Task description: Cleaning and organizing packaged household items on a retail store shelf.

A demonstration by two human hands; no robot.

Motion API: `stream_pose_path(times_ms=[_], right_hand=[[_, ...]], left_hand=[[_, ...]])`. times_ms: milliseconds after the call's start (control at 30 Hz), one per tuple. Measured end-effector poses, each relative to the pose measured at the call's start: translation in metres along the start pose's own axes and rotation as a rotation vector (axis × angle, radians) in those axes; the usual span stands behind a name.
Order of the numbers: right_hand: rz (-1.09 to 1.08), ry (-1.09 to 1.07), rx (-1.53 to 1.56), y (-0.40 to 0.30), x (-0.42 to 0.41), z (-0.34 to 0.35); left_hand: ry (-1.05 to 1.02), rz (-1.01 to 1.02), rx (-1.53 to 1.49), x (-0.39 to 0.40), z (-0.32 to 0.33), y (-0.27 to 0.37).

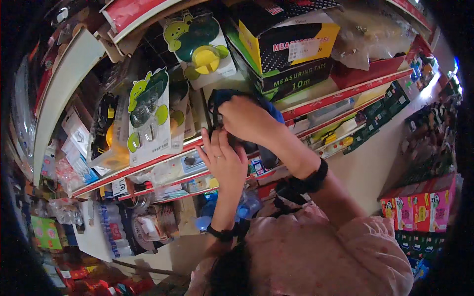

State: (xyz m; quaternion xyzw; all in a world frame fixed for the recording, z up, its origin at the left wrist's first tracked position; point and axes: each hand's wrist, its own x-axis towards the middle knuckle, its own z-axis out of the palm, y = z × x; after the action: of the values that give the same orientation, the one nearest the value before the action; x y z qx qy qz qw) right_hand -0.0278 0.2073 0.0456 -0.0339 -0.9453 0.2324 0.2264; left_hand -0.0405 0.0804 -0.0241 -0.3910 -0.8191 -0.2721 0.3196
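My right hand (248, 118) is curled with its fingers bent down into a dark blue, cloth-like item (273, 111) at the shelf's front edge. The item's exact kind cannot be told, as my hand and wrist cover much of it. Just below, my left hand (226, 159) reaches up with its fingers spread. Its fingertips meet the dark item near my right fingers, and part of that contact is hidden. A carded pack of clear hooks (149, 118) stands left of my hands. Behind them leans a card with a yellow round piece (205, 60).
Boxes of measuring tapes (296, 48) are stacked behind to the right. Red-edged shelf strips (348, 90) cross before me. Bagged yellow-and-black goods (107, 137) fill the left side. Bottled drinks in a pack (114, 229) stand lower left, and pink-and-red cartons (420, 207) at right.
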Motion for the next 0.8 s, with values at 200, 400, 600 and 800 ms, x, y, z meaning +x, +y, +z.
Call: stream_pose_path(times_ms=[200,400,600,800], right_hand=[[-0.073,-0.090,-0.106,0.014,-0.001,0.013],[-0.033,-0.112,0.105,0.021,0.028,0.028],[-0.013,-0.134,-0.020,0.000,-0.010,0.009],[-0.087,-0.101,-0.299,-0.004,-0.003,0.020]], left_hand=[[-0.059,-0.002,0.038,-0.001,-0.008,0.004],[-0.070,0.128,-0.117,-0.021,-0.010,0.011],[-0.076,0.129,-0.142,-0.026,0.005,0.008],[-0.075,0.154,-0.138,-0.032,0.014,-0.003]])
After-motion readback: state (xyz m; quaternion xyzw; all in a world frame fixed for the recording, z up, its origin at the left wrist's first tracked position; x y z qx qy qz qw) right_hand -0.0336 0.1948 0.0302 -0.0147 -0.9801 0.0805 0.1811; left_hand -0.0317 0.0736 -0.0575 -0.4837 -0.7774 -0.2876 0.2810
